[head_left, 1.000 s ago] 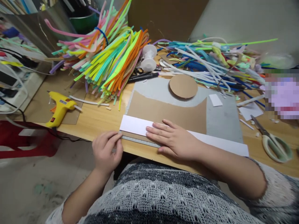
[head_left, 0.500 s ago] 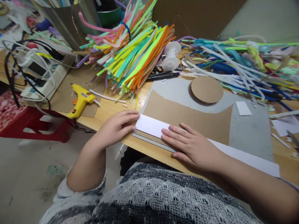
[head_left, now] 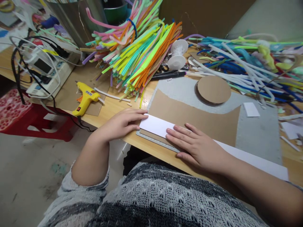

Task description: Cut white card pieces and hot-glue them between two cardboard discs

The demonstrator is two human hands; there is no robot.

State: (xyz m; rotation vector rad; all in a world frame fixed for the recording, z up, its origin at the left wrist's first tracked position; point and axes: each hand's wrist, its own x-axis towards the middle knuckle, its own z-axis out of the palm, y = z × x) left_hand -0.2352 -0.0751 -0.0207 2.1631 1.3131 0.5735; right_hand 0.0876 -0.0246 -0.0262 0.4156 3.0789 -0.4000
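Observation:
A long white paper strip [head_left: 251, 158] lies across the lower part of a brown cardboard sheet [head_left: 184, 110] with a curved upper edge. My right hand [head_left: 196, 146] rests flat on the strip, fingers stretched out and hiding its middle. At the strip's left end, the fingertips of my left hand [head_left: 125, 123] touch its edge; those fingers are extended, with the thumb a little apart. Beneath the cardboard is a grey cutting mat [head_left: 260, 135]. Above it sits a stack of round cardboard discs [head_left: 214, 90].
A yellow glue gun [head_left: 85, 97] lies left, near a power strip [head_left: 47, 85] with tangled cables. Bundled colourful pipe cleaners [head_left: 142, 60], a spool [head_left: 178, 53] and loose pipe cleaners [head_left: 241, 66] line the back. A red stool [head_left: 35, 116] stands below the table's left edge.
The whole view has shifted slightly, so everything appears a little further right. My left fingertips have slid slightly over the strip's left end; my right hand stays flat on it.

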